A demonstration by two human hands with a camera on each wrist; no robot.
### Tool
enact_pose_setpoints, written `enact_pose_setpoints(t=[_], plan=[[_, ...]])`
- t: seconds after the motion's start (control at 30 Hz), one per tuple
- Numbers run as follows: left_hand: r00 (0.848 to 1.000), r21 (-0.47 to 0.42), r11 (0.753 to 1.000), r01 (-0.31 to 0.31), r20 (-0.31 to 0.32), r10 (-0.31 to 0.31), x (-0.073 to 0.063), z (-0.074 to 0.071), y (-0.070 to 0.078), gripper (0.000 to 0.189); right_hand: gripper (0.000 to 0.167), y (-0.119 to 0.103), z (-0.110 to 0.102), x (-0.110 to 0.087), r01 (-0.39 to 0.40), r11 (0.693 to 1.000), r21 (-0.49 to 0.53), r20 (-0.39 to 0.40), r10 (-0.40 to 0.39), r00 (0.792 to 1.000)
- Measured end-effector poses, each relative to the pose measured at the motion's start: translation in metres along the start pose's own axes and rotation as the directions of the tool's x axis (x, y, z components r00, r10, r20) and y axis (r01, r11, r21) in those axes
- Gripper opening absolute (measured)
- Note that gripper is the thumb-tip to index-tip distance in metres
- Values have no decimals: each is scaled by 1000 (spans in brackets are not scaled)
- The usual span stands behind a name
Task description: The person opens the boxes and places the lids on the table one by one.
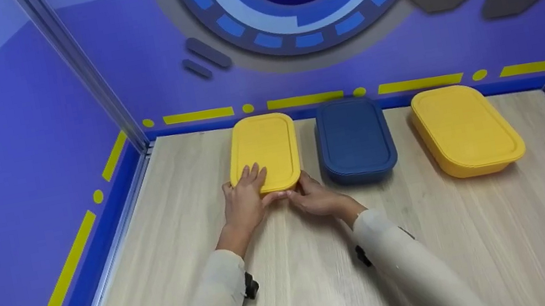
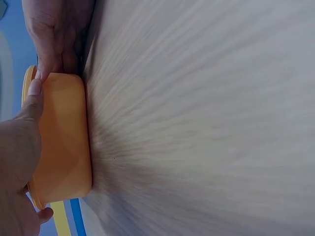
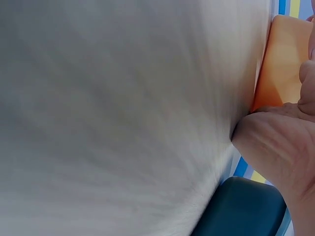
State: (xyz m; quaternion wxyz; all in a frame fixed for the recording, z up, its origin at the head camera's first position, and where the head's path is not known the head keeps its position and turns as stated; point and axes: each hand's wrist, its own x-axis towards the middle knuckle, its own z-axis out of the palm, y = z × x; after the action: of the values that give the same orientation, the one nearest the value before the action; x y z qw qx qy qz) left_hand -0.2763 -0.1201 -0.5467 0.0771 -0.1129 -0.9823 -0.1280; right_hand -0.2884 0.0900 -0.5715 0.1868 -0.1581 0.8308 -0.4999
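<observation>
A yellow lidded food container (image 1: 264, 140) stands on the table, lid on, with its short side toward me. My left hand (image 1: 244, 203) holds its front left corner, several fingers flat on the lid. In the left wrist view, the left thumb (image 2: 32, 101) lies along the lid's rim over the front wall (image 2: 64, 137). At the front right corner my right hand (image 1: 319, 200) grips the box, its thumb at the front rim close to the left thumb. The other right fingers are partly hidden along the right side, low by the table in the right wrist view.
Just right of the held box stands a dark blue lidded container (image 1: 354, 135). Farther right sits another yellow lidded container (image 1: 464, 125), slightly turned. Purple-blue panels (image 1: 134, 65) with metal corner posts border the wooden table (image 1: 295, 283) behind and at both sides.
</observation>
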Motion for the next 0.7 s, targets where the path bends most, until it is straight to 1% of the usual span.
enact_pose_setpoints(t=[0.2, 0.27, 0.5, 0.6, 0.7], plan=[[1000, 14, 1000, 3, 8, -3, 1, 3, 0, 85, 82, 8, -1, 6, -21, 1000, -12, 5, 21, 1000], [1000, 12, 1000, 5, 9, -5, 1, 3, 0, 85, 83, 10, -2, 6, -15, 1000, -6, 6, 15, 1000], [999, -4, 1000, 30, 12, -30, 0, 5, -1, 84, 85, 16, -2, 9, 5, 998, 65, 29, -7, 1000], [1000, 3, 1000, 21, 0, -21, 0, 6, -1, 84, 85, 13, -2, 8, 20, 998, 64, 27, -21, 999], [1000, 9, 1000, -3, -11, 3, -1, 6, -2, 83, 85, 10, -1, 5, 35, 998, 57, 13, -35, 999]])
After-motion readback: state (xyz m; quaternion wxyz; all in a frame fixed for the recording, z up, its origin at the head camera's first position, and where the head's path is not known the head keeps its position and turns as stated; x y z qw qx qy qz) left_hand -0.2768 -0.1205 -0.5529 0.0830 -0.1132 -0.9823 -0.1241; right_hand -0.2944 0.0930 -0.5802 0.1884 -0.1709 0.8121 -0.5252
